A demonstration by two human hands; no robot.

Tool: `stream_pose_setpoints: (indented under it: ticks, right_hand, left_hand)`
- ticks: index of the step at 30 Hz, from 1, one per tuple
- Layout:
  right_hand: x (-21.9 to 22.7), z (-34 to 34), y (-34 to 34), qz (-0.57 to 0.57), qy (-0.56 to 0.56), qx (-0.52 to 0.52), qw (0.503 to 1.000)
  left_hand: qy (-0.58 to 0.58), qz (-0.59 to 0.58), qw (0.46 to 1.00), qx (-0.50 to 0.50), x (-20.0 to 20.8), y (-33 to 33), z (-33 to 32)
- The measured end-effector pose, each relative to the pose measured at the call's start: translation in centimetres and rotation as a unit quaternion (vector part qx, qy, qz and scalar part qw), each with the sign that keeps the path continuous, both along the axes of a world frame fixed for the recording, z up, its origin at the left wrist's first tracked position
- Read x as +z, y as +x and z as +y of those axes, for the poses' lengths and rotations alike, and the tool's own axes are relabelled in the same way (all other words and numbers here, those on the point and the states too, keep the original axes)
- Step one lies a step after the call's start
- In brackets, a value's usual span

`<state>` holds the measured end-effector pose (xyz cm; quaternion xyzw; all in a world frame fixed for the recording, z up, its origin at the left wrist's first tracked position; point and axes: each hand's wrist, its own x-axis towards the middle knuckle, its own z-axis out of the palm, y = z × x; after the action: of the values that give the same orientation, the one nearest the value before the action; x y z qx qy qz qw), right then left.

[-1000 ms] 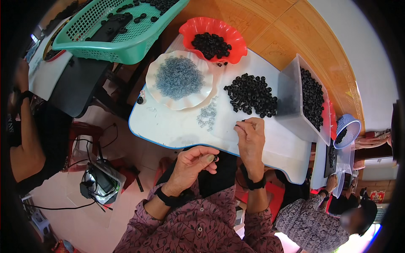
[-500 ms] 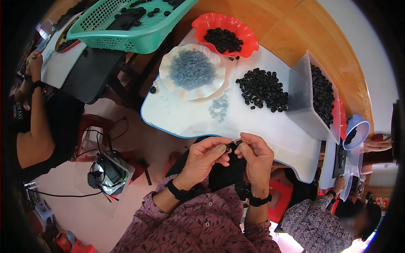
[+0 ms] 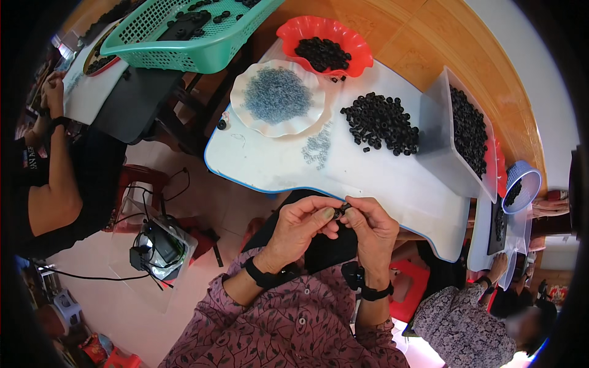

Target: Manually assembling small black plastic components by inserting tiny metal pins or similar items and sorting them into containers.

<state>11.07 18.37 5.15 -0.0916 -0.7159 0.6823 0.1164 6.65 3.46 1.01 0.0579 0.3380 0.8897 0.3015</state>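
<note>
My left hand (image 3: 294, 232) pinches a small black ring-like part (image 3: 337, 214) between thumb and fingertips. Facing it, my right hand (image 3: 375, 232) is closed on another small dark piece (image 3: 345, 207), mostly covered by its fingers. The fingertips of both hands meet just off the near edge of the white table (image 3: 264, 168), and the two pieces touch or nearly touch. On the table lies a heap of black cylindrical parts (image 3: 380, 122). A white scalloped dish (image 3: 242, 110) holds many tiny clear pieces, and some clear pieces (image 3: 316, 147) lie loose beside it.
A red scalloped bowl (image 3: 362, 52) of black parts stands at the back. To the right is a translucent bin (image 3: 435, 116) full of black parts. A green basket (image 3: 202, 58) sits back left. Other people work at both sides; cables (image 3: 147, 245) lie lower left.
Both hands have come together, bringing the black part and the dark piece from slightly apart to touching or nearly so. The view has shifted slightly.
</note>
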Motion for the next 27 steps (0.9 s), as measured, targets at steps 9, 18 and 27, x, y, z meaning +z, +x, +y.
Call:
stream_pose_setpoints:
  ticks: [9,18,27]
  right_hand:
    - [0.9,-0.6,0.2,0.002,-0.033,-0.006,0.999]
    - [0.2,-0.3,0.0,0.018,-0.077,0.001,0.997]
    - [0.2,-0.6,0.0,-0.001,-0.074,-0.004,0.997]
  left_hand:
    - [0.022,-0.01,1.0,-0.009,0.1,0.2,0.1]
    - [0.087,-0.043,0.995,-0.031,-0.2,0.2,-0.2]
    - [0.091,-0.05,0.994,-0.022,-0.2,0.0,-0.4]
